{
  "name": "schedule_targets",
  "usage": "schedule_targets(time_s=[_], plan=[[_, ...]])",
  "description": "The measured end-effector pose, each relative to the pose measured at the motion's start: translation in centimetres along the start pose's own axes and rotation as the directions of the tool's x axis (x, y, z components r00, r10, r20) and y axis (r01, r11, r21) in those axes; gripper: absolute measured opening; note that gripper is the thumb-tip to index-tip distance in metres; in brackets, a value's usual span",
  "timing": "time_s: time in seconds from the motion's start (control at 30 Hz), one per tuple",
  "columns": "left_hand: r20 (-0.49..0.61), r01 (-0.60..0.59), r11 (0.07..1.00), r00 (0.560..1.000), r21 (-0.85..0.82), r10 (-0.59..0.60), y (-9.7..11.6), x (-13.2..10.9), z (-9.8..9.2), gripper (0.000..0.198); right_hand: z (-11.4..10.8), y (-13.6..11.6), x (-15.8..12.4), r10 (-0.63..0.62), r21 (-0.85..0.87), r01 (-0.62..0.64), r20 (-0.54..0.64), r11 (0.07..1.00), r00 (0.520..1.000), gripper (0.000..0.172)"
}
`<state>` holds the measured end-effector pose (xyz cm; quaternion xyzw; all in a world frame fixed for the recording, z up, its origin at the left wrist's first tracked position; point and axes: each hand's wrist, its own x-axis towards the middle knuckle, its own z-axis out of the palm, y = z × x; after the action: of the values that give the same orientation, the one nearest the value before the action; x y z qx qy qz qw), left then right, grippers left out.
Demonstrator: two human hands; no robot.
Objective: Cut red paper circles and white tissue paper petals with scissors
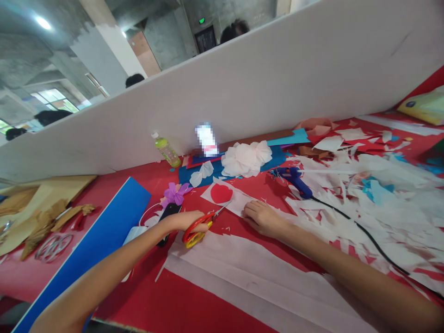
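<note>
My left hand is closed round the handles of red and yellow scissors. Their blades point right, toward a white paper sheet that carries a red heart shape. My right hand rests on the near edge of that sheet with its fingers curled, pressing it to the red tabletop. A long strip of white tissue paper lies just in front of both hands.
A blue glue gun with a black cord lies right of the heart. White paper flowers, a purple flower, a green bottle, a black phone and a blue sheet surround it. Paper scraps cover the right. A white partition stands behind.
</note>
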<state>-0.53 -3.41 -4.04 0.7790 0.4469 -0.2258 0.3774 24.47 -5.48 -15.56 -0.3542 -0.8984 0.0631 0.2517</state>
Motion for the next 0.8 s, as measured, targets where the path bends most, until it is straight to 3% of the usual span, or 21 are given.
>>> schedule_targets(time_s=[0.23,0.37,0.8], plan=[[0.122,0.031,0.999,0.992,0.022,-0.033,0.3,0.1,-0.7,0.022,0.2,0.1,0.0,-0.007,-0.026,0.008,0.006,1.000,1.000,0.024],[0.193,-0.016,0.997,0.981,0.071,0.002,0.9,0.6,-1.5,0.023,0.3,0.1,-0.2,-0.022,-0.026,0.022,0.011,0.999,1.000,0.023],[0.016,-0.015,0.999,1.000,0.035,0.014,0.0,1.5,-1.3,0.022,-0.3,-0.3,0.0,0.003,-0.009,-0.003,0.043,1.000,0.999,0.021]])
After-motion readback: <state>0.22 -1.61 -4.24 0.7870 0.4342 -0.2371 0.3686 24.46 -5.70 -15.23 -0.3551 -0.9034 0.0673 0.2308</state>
